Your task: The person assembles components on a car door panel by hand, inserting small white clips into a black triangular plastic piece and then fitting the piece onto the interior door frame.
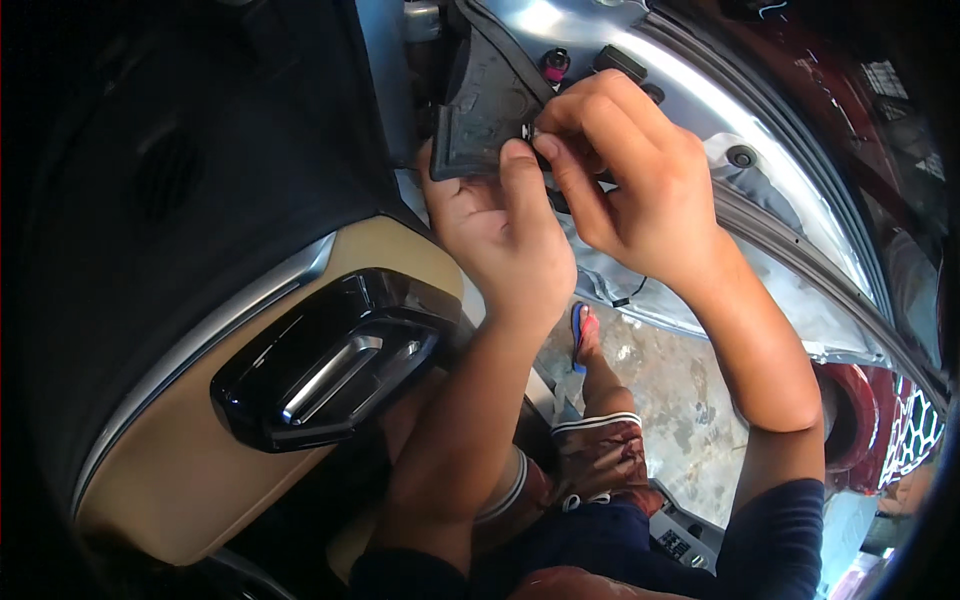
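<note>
A black plastic trim piece (482,122) with a ribbed, dusty face is held up at the top middle. My left hand (508,235) grips it by its lower edge, thumb on the near face and fingers behind. At the trim's right edge, the thumb and forefinger of my right hand (640,165) are pinched together by a small light-coloured clip (527,131). The right fingertips hide part of this small piece. Whether it is fixed to the trim or loose between my fingers is hard to see.
A beige dashboard panel (350,250) with a glossy black vent unit (335,360) lies to the left. On the right, the silvery inner skin of an open car door (740,110) shows a black rubber plug (741,156). Stained concrete floor (690,400) lies below, beside my sandalled foot.
</note>
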Motion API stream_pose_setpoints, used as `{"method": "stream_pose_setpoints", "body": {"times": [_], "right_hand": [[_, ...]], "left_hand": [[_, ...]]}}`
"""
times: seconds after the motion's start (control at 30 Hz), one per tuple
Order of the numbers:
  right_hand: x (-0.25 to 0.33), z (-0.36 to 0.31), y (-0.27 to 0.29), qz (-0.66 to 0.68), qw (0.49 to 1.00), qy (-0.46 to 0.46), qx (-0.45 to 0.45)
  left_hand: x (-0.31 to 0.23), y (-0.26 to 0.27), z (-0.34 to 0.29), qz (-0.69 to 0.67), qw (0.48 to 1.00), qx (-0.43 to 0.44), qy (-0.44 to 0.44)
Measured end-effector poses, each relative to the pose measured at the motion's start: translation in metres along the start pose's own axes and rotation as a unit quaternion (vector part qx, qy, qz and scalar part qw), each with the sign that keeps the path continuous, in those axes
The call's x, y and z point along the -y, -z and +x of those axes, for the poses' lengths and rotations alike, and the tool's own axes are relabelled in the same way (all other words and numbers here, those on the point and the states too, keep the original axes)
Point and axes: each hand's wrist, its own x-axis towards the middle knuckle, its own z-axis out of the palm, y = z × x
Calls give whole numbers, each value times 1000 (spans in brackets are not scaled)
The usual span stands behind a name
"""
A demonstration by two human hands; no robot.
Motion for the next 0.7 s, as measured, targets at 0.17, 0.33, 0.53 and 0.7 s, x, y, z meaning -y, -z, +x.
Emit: {"method": "stream_pose_setpoints", "body": {"times": [0.17,0.33,0.53,0.7], "right_hand": [[0,0,-2,-21,1000,7,-3],[2,1,-2,-22,1000,8,-7],[4,3,3,-26,999,-2,29],[4,9,11,-34,998,30,53]], "left_hand": [[-6,2,0,-12,999,-2,51],[-9,4,-1,-19,995,-9,100],[-6,5,1,-56,996,33,62],[-4,7,3,-77,994,48,56]]}}
